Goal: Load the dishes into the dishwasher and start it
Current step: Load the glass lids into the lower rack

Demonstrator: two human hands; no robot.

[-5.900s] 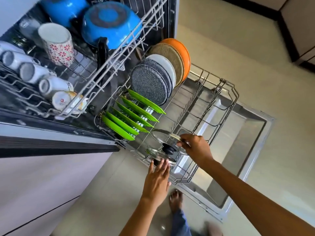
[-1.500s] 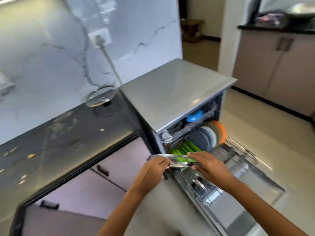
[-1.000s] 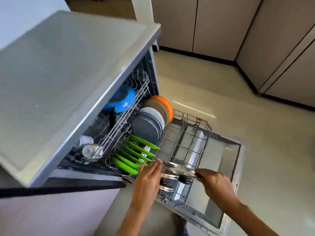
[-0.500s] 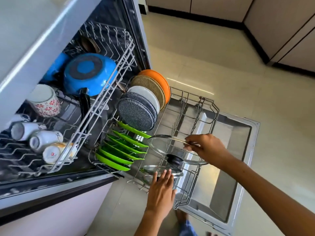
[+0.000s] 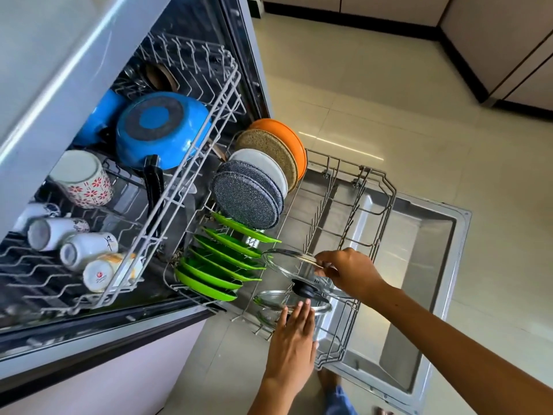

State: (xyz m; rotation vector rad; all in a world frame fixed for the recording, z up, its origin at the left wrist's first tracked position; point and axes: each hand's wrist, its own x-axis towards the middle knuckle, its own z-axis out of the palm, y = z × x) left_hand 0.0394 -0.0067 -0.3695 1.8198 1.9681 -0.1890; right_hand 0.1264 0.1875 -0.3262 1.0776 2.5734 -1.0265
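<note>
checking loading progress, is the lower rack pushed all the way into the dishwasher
No, the lower rack is pulled out over the open door.

The left hand [image 5: 291, 339] hides part of the near glass lid [image 5: 270, 307]. The cups [image 5: 57, 232] are blurry. A foot [image 5: 327, 381] is half hidden.

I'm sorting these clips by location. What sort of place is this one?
Most likely a home kitchen. An open dishwasher has its lower rack pulled out, loaded with green plates; a blue pan sits in the upper rack, and cabinets line the tiled floor.
</note>
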